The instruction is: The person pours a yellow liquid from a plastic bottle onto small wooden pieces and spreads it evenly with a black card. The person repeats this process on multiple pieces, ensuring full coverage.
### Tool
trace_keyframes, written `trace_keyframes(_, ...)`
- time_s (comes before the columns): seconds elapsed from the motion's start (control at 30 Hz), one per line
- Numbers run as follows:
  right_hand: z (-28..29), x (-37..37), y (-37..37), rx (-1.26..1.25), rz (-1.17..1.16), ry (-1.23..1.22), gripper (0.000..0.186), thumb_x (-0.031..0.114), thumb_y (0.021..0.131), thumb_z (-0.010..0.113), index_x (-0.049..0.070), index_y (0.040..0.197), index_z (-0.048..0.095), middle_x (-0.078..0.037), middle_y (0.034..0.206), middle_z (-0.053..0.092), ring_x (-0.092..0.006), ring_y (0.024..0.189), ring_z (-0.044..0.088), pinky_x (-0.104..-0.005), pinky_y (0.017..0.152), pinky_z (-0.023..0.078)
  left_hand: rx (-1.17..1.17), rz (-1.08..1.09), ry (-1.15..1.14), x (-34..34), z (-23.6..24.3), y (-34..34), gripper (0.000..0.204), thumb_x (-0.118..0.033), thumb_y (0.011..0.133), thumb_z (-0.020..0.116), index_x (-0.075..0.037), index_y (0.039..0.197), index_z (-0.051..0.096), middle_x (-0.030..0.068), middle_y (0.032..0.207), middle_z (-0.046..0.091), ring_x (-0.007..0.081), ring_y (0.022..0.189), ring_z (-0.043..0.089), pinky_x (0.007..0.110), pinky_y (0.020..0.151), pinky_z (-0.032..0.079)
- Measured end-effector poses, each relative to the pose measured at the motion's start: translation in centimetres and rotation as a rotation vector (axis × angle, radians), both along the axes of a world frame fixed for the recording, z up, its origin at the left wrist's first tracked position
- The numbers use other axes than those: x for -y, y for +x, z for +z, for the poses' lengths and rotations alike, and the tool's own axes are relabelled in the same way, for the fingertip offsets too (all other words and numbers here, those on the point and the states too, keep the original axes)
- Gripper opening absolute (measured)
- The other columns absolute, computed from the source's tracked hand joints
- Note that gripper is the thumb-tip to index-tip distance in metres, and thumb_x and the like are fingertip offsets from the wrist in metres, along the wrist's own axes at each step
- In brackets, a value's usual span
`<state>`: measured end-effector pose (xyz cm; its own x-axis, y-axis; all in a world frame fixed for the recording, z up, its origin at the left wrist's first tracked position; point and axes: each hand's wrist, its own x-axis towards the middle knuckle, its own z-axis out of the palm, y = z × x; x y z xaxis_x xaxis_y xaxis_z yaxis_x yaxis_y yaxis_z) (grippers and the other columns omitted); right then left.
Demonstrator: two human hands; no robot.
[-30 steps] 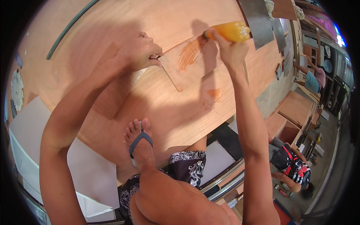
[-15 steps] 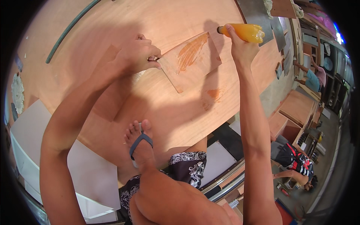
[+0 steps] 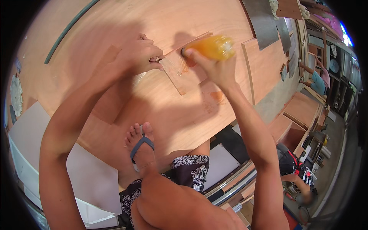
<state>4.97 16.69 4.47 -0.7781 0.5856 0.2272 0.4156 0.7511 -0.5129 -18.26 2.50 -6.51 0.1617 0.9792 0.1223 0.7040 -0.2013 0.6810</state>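
Observation:
My left hand [image 3: 145,55] has its fingers curled on the left corner of a small thin wooden board [image 3: 179,85], which lies on a large plywood sheet [image 3: 180,126]. My right hand [image 3: 214,69] grips a clear bottle of yellow-orange liquid [image 3: 212,48], tilted with its dark-capped end down over the board and blurred by motion. Orange streaks show on the board beside the bottle, partly hidden by my right hand. Another orange smear [image 3: 216,96] marks the plywood below the board.
A dark green tube [image 3: 69,28] lies upper left; grey sheets [image 3: 262,27] upper right. My sandalled foot [image 3: 142,147] rests on the plywood. White panels [image 3: 92,176] are lower left. Two other people [image 3: 318,82], [image 3: 297,172] are off right, among wooden boxes [image 3: 297,109].
My right hand and the bottle have swung left and down from the right side onto the board since half a second ago. My left hand stays at the board's corner.

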Motion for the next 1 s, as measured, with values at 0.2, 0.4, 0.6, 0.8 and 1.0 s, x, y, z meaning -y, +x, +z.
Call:
trace_keyframes(0.2, -0.4, -7.4, 0.8, -0.11, -0.36, 0.047, 0.039, 0.041, 0.088, 0.091, 0.003, 0.095, 0.085, -0.01, 0.083, 0.082, -0.0243, 0.074, 0.079, -0.0379, 0.067, 0.06, 0.002, 0.018, -0.01, -0.4, 0.6, 0.6, 0.029, -0.039, 0.085, 0.089, -0.015, 0.098, 0.082, -0.0076, 0.074, 0.07, 0.016, 0.084, 0.067, 0.039, 0.103, 0.047)
trace_keyframes(0.4, -0.3, -1.4, -0.2, 0.027, -0.326, -0.141, 0.035, 0.03, 0.088, 0.094, -0.001, 0.1, 0.083, -0.01, 0.09, 0.082, -0.0176, 0.079, 0.077, -0.0321, 0.075, 0.059, -0.025, 0.021, 0.004, 0.2, 0.2, 0.0, 0.028, -0.041, 0.085, 0.089, -0.015, 0.093, 0.08, -0.0068, 0.073, 0.071, 0.0165, 0.084, 0.068, 0.039, 0.102, 0.047)
trace_keyframes(0.6, -1.2, 3.2, 0.5, -0.074, -0.016, -0.189, 0.034, 0.028, 0.089, 0.093, -0.002, 0.099, 0.082, -0.009, 0.086, 0.082, -0.0148, 0.08, 0.078, -0.0299, 0.072, 0.06, -0.061, 0.007, -0.017, -0.1, 0.4, 0.5, 0.03, -0.041, 0.086, 0.089, -0.016, 0.082, 0.072, -0.0058, 0.073, 0.071, 0.0169, 0.083, 0.067, 0.039, 0.101, 0.046)
trace_keyframes(0.8, -1.2, 0.2, 0.0, -0.108, -0.227, -0.144, 0.03, 0.03, 0.091, 0.09, 0.001, 0.093, 0.083, -0.006, 0.081, 0.08, -0.0159, 0.07, 0.075, -0.0317, 0.066, 0.057, -0.018, -0.001, -0.078, -0.4, 1.0, 0.2, 0.027, -0.037, 0.087, 0.088, -0.016, 0.082, 0.072, -0.0053, 0.073, 0.071, 0.0172, 0.083, 0.068, 0.04, 0.099, 0.046)
trace_keyframes(1.0, -0.3, 1.7, -0.8, 0.032, -0.055, 0.079, 0.028, 0.024, 0.087, 0.094, 0.0, 0.095, 0.081, -0.013, 0.086, 0.08, -0.0243, 0.074, 0.077, -0.036, 0.067, 0.061, -0.034, -0.022, -0.061, -0.4, 0.9, -0.3, 0.017, -0.03, 0.091, 0.083, -0.016, 0.085, 0.075, -0.0037, 0.075, 0.071, 0.0186, 0.084, 0.069, 0.039, 0.1, 0.045)
